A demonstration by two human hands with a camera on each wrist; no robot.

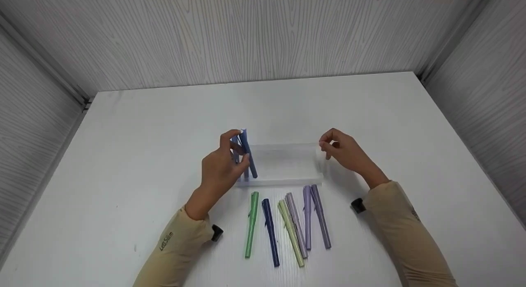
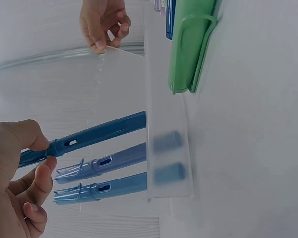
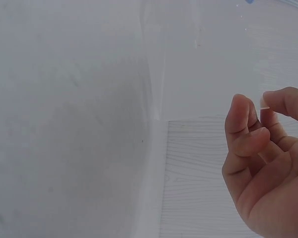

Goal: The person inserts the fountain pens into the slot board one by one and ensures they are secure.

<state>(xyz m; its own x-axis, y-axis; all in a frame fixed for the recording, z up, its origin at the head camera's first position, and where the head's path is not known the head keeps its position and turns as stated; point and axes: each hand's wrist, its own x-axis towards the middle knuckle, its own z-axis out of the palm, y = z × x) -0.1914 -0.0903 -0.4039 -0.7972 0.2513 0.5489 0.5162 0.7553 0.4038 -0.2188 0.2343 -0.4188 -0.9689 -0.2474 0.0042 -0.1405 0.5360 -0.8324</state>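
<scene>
My left hand (image 1: pixel 220 167) pinches a dark blue pen (image 2: pixel 102 133) between thumb and fingers near its clip end. The pen leans over a clear plastic holder (image 1: pixel 283 182), its lower end at the holder's front ledge. Beside it, a violet-blue pen (image 2: pixel 121 161) and a lighter blue pen (image 2: pixel 121 185) stand in the holder's left end, their tips showing blurred through the frosted ledge. At the holder's far right corner, my right hand (image 1: pixel 343 151) pinches the edge of the clear plastic between thumb and fingertip.
In front of the holder lie a green pen (image 1: pixel 252 225), a navy pen (image 1: pixel 270 231), a yellow-green pen (image 1: pixel 291 233) touching a pale lilac pen (image 1: pixel 294 213), and two purple pens, one lighter (image 1: pixel 307 221), one darker (image 1: pixel 322 219). All lie on the white table (image 1: pixel 144 155).
</scene>
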